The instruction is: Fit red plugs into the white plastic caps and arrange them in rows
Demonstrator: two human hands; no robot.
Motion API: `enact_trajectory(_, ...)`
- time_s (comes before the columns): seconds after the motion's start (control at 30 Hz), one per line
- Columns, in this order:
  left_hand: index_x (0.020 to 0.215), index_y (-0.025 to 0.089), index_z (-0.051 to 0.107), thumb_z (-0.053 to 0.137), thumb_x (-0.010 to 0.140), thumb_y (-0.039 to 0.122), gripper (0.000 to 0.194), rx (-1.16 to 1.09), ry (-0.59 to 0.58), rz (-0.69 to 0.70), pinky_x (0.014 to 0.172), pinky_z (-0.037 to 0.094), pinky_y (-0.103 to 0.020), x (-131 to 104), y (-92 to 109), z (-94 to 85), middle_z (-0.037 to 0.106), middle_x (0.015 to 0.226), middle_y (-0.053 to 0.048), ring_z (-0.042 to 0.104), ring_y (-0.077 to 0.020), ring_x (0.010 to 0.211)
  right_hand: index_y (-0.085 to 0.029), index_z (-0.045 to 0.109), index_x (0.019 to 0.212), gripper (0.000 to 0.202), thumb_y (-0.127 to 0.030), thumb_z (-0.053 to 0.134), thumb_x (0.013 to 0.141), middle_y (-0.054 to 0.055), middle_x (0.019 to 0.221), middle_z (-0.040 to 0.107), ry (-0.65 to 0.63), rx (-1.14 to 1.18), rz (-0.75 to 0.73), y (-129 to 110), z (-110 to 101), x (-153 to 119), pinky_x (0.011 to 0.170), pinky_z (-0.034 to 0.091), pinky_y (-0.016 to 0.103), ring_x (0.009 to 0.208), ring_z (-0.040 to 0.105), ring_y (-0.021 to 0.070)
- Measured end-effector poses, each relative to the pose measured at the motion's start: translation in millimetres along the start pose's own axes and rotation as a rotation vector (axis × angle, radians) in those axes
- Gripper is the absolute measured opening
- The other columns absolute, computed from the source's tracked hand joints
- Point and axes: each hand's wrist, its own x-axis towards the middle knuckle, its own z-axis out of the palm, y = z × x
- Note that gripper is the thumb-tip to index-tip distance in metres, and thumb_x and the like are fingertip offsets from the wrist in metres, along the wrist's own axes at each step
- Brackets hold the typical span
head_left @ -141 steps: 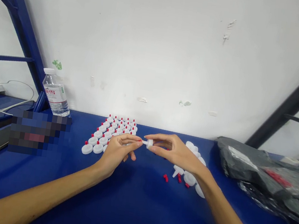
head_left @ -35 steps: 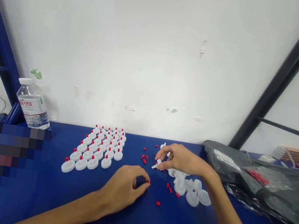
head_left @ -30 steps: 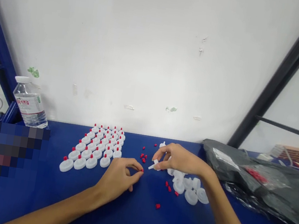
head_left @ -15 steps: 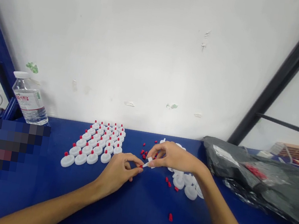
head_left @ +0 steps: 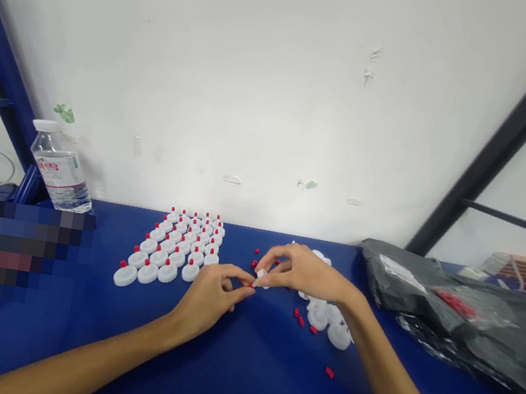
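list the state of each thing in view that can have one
left hand, pinching a red tip
right hand, holding a white cap up to that red tip; seated or not, can't tell
caps in rows, upright, red tips on
loose white caps, jumbled, partly hidden
loose red tips, scattered
bottle, closed, partly filled
dark bag, crumpled; open or sealed, can't tell

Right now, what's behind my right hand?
Beyond your right hand, parts of white lids show past its far edge, and small red caps show to its left. Whatever lies directly behind the hand is covered.
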Motion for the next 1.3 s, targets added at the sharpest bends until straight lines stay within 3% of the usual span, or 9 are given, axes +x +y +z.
enact_trajectory(0.23, 0.095, 0.021, 0.078, 0.068, 0.085, 0.038, 0.022, -0.161, 0.126, 0.098, 0.05, 0.038, -0.022, -3.8, -2.1, 0.2, 0.071, 0.084, -0.002, 0.052, -0.0079, 0.05, -0.017, 0.073, 0.101, 0.039, -0.041, 0.081, 0.071, 0.008, 0.091, 0.075, 0.005, 0.202, 0.046, 3.2, -0.6, 3.0, 0.063, 0.048, 0.025, 0.08, 0.069, 0.0188)
enact_trajectory(0.43, 0.098, 0.02, 0.078, 0.067, 0.087, 0.042, 0.027, -0.217, 0.216, 0.087, 0.045, 0.033, -0.021, -5.0, -2.9, -3.1, 0.062, 0.066, 0.001, 0.045, -0.0072, 0.046, -0.015, 0.07, 0.104, 0.045, -0.042, 0.083, 0.07, 0.009, 0.087, 0.075, 0.035, 0.315, 0.021, 4.7, 6.5, 8.1, 0.065, 0.048, 0.025, 0.083, 0.07, 0.0199)
enact_trajectory(0.53, 0.103, 0.02, 0.076, 0.064, 0.088, 0.042, 0.029, -0.211, 0.204, 0.112, 0.046, 0.036, -0.022, -4.1, 0.7, -8.2, 0.064, 0.071, 0.001, 0.048, -0.0074, 0.046, -0.016, 0.07, 0.103, 0.043, -0.044, 0.081, 0.072, 0.008, 0.089, 0.075, 0.062, 0.323, -0.006, 0.9, 8.7, 8.3, 0.065, 0.048, 0.025, 0.083, 0.07, 0.0194)
enact_trajectory(0.63, 0.103, 0.02, 0.075, 0.06, 0.091, 0.039, 0.027, -0.06, 0.166, 0.153, 0.047, 0.038, -0.023, 0.1, 6.0, -17.6, 0.067, 0.077, -0.001, 0.05, -0.0076, 0.047, -0.017, 0.07, 0.102, 0.042, -0.047, 0.078, 0.075, 0.008, 0.092, 0.075, 0.094, 0.274, -0.025, -4.1, 10.2, 7.6, 0.067, 0.049, 0.026, 0.086, 0.07, 0.0202)
enact_trajectory(0.77, 0.099, 0.021, 0.075, 0.057, 0.093, 0.031, 0.022, 0.301, 0.152, 0.264, 0.059, 0.043, -0.025, 8.6, 14.6, -40.9, 0.071, 0.084, -0.001, 0.056, -0.0111, 0.058, -0.02, 0.071, 0.103, 0.037, -0.051, 0.069, 0.083, 0.006, 0.102, 0.074, 0.155, 0.188, -0.078, -7.1, 10.3, 7.4, 0.077, 0.052, 0.03, 0.091, 0.07, 0.0207)
enact_trajectory(0.87, 0.096, 0.021, 0.074, 0.053, 0.093, 0.026, 0.021, 0.626, 0.053, 0.368, 0.068, 0.044, -0.028, 11.2, 18.9, -61.3, 0.072, 0.091, -0.002, 0.062, -0.016, 0.074, -0.021, 0.07, 0.104, 0.034, -0.051, 0.06, 0.09, 0.007, 0.109, 0.072, 0.232, 0.194, -0.115, -6.0, 7.2, 7.1, 0.086, 0.051, 0.033, 0.097, 0.07, 0.0213)
enact_trajectory(0.97, 0.094, 0.022, 0.072, 0.048, 0.094, 0.022, 0.025, 0.913, -0.068, 0.38, 0.068, 0.043, -0.032, 9.5, 19.7, -74.0, 0.072, 0.094, -0.004, 0.066, -0.0208, 0.082, -0.02, 0.069, 0.101, 0.032, -0.049, 0.057, 0.092, 0.007, 0.109, 0.072, 0.293, 0.188, -0.101, -3.3, 3.1, 6.4, 0.082, 0.051, 0.032, 0.093, 0.071, 0.021)
enact_trajectory(1.17, 0.094, 0.02, 0.071, 0.042, 0.091, 0.016, 0.029, 1.206, -0.206, 0.325, 0.059, 0.04, -0.033, 7.8, 16.7, -72.2, 0.069, 0.091, -0.008, 0.065, -0.0234, 0.073, -0.019, 0.069, 0.098, 0.029, -0.044, 0.055, 0.094, 0.006, 0.104, 0.073, 0.336, 0.162, -0.106, -2.7, 0.0, 6.3, 0.074, 0.05, 0.029, 0.086, 0.072, 0.0184)
enact_trajectory(1.3, 0.091, 0.019, 0.07, 0.041, 0.089, 0.012, 0.03, 1.251, -0.209, 0.309, 0.057, 0.039, -0.032, 7.6, 15.4, -70.0, 0.066, 0.09, -0.01, 0.063, -0.0226, 0.069, -0.019, 0.07, 0.096, 0.03, -0.043, 0.054, 0.094, 0.006, 0.101, 0.073, 0.351, 0.12, -0.1, -6.8, -3.2, 3.7, 0.078, 0.051, 0.03, 0.086, 0.071, 0.0185)
